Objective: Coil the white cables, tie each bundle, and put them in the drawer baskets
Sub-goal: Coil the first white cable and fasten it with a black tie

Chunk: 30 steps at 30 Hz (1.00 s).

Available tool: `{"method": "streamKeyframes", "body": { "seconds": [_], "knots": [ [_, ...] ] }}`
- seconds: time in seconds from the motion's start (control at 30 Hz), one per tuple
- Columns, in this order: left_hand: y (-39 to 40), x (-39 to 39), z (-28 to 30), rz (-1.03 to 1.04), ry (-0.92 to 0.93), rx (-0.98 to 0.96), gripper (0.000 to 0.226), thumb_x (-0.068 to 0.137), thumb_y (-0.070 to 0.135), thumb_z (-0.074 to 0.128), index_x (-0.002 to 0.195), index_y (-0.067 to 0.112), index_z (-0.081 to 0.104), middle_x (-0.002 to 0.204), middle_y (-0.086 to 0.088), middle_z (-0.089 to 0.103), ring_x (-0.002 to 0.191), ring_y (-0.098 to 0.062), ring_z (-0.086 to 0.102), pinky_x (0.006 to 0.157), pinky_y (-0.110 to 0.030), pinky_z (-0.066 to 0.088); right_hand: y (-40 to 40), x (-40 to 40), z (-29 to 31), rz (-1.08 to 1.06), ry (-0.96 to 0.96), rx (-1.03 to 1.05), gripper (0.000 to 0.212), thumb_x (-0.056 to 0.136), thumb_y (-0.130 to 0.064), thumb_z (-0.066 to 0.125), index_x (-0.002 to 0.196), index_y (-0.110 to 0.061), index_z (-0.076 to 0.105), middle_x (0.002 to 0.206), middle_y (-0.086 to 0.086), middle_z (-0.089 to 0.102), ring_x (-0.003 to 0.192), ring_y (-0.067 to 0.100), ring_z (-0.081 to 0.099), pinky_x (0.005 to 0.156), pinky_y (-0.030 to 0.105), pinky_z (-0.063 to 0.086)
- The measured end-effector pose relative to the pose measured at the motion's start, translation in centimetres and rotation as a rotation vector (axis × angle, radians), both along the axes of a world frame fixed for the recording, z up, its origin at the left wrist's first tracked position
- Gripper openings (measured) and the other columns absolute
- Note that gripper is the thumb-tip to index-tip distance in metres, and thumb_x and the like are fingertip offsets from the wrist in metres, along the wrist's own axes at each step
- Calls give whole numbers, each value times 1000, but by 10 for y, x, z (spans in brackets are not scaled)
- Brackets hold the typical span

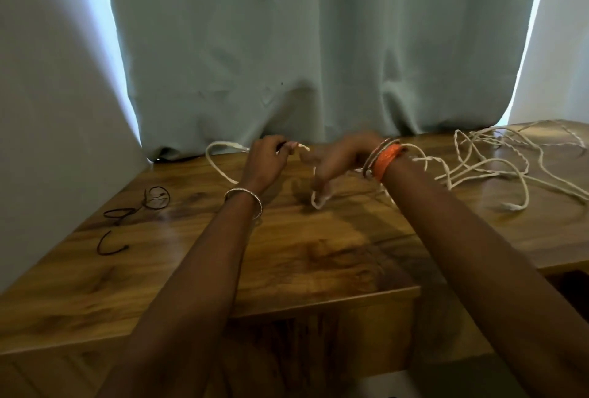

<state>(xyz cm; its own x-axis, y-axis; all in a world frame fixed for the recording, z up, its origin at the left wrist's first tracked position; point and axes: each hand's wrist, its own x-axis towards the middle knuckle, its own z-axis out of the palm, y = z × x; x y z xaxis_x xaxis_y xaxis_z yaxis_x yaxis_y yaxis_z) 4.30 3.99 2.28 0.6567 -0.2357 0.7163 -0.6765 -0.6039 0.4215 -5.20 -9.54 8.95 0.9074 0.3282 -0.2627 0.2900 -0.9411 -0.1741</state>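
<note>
Surface: a brown wooden table top is shown, backed by a pale green curtain.
Left hand: its fingers are curled round one end of a white twisted cable; the short tip is seen projecting from the fingertips toward the other hand.
Right hand: blurred, fingers pointing down; a white loop hangs at the fingertips, so a grip is probable but cannot be confirmed.
Cable position: one arc is seen left of the left hand; the slack passes behind the right wrist and joins a loose white heap on the table's right part.
Key relation: the uncoiled length lies to the right of both hands, its long run stretched sideways across the table; the right hand is the nearer, so slack is probably to be drawn in from that side.
Ties: thin dark cord pieces are laid at the left, nearer the left hand.
Drawer baskets: not visible.
</note>
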Motion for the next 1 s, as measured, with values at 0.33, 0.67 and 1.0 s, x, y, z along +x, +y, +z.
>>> {"method": "streamKeyframes", "body": {
  "seconds": [0.33,0.67,1.0],
  "knots": [
    [-16,-27,21,-327,334,-392,21,84,0,59,93,12,44,64,-2,50,44,-2,47,43,-20,37,15,51,-36,-451,-863,1071,34,91,-24,48,58,-17,56,62,3,56,62,19,52,57,27,33],
    [55,0,-15,19,176,367,18,92,21,55,91,5,64,86,-10,60,83,-20,54,72,-29,37,-47,94,-73,-671,-1273,867,44,95,-35,47,54,-20,40,63,9,55,64,25,49,70,36,36],
    [19,-14,1,-360,894,-164,38,100,23,29,64,18,39,39,11,26,29,-4,16,37,-13,10,-15,83,-81,-48,-1323,370,30,86,-22,41,103,-6,60,104,14,61,103,29,53,104,45,27]
  ]
}}
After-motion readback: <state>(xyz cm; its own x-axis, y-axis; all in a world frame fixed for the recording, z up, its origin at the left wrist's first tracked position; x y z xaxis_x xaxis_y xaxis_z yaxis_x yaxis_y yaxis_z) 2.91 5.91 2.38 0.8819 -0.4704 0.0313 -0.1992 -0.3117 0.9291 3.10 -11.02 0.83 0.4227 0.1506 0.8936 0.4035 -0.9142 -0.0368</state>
